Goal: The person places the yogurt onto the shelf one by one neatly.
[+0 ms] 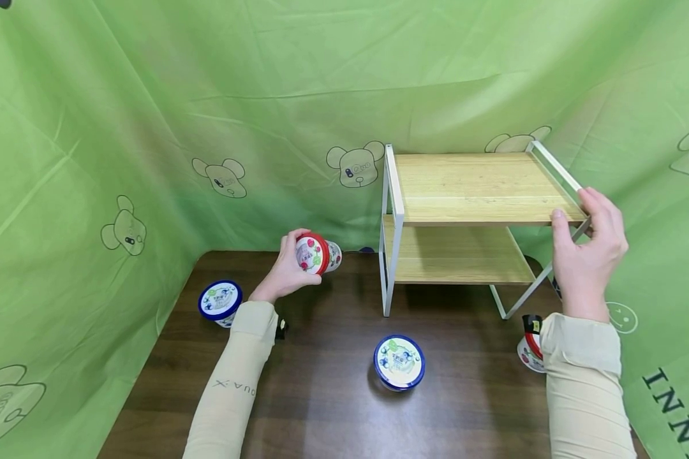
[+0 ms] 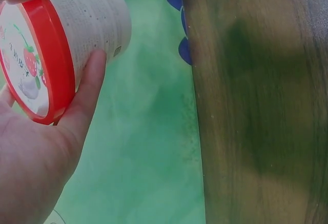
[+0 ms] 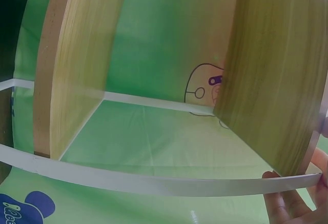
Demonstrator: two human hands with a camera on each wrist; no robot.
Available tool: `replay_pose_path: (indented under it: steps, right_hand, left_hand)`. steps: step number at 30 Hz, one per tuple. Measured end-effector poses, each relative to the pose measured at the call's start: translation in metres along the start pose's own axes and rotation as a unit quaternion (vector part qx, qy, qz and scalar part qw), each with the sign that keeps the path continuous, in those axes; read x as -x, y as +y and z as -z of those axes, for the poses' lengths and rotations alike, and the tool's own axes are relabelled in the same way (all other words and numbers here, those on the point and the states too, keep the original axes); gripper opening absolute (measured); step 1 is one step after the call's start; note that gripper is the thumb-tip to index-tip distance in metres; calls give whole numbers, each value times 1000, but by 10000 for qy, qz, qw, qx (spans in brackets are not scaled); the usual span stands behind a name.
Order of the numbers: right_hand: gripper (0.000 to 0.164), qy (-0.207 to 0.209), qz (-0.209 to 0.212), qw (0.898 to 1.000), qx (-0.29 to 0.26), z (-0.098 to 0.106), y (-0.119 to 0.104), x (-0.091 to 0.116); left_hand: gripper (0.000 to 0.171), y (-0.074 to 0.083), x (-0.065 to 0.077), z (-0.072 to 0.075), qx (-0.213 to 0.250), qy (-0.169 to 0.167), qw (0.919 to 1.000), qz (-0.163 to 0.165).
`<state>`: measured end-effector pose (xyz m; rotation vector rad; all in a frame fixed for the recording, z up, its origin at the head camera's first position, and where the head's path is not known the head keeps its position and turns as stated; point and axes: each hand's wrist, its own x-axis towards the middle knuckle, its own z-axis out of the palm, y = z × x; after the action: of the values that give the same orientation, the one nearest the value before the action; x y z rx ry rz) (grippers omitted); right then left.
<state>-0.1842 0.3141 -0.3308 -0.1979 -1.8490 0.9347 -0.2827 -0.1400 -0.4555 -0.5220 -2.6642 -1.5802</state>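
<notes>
Two blue-lidded tubs [image 1: 221,298] [image 1: 399,362]; two red-lidded tubs [image 1: 310,254] [image 1: 528,359]; one rack [image 1: 476,188]; two hands [image 1: 288,271] [image 1: 591,252].

On the table [image 1: 316,401], shelf [image 1: 482,188] back right, one tub [image 1: 399,362] before it, second tub [image 1: 221,299] far left.

In the head view, the left sleeve [image 1: 221,405] at seven o'clock is cream with thin dark lettering [image 1: 235,387] and a thick cuff; a small black camera [image 1: 281,329] sits at that cuff's three o'clock. The right sleeve [image 1: 588,408], at four o'clock, is cream and creased; a yellow-marked black camera [image 1: 532,324] sits at its cuff's ten o'clock.
</notes>
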Motion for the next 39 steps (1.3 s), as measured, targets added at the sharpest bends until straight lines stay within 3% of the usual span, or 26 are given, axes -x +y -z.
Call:
replay_pose_path:
  steps: [7, 12, 16, 31, 39]
  right_hand:
    - [36, -42, -10, 10000, 23, 0, -1, 1]
    - [36, -51, 1, 10000, 14, 1, 0, 1]
    - [36, -31, -3, 10000, -29, 0, 0, 0]
    - [36, -66, 6, 10000, -11, 0, 1, 0]
    - [36, -52, 13, 10000, -5, 0, 2, 0]
  left_hand:
    - [100, 4, -1, -4, 92, 134, 9999, 24]
    - [105, 5, -2, -5, 392, -11, 9989, -242]
    - [104, 9, -1, -3, 319, -134, 9988, -358]
    - [94, 14, -3, -7, -2, -33, 9996, -270]
    - [92, 18, -2, -12, 129, -23, 9997, -223]
